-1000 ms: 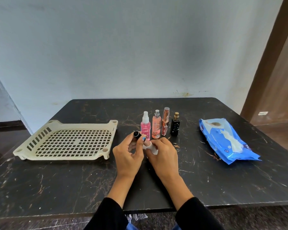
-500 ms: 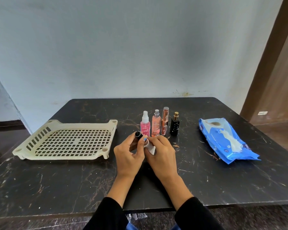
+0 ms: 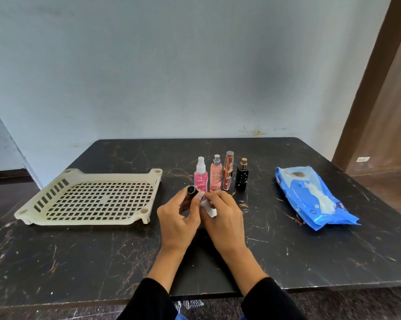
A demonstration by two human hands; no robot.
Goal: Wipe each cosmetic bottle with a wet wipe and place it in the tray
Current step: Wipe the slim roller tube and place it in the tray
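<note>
My left hand [image 3: 178, 218] pinches the small black cylindrical bottle [image 3: 190, 192] around its barrel—light, rigid, probably slick—while my right hand [image 3: 224, 218] clasps the crumpled white wet wipe [image 3: 208, 207] against it.

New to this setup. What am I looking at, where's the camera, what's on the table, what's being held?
No machine here: a person works with two bare hands, and one wide-angle camera worn on the head looks forward and down. The left hand holds a small black bottle; the right hand presses a white wet wipe against it. On the dark table, a cream slotted tray sits to the left with no bottles in it. Four bottles stand in a row behind the hands: pink spray, peach spray, copper tube, black square bottle. A blue wipes pack lies right.
</note>
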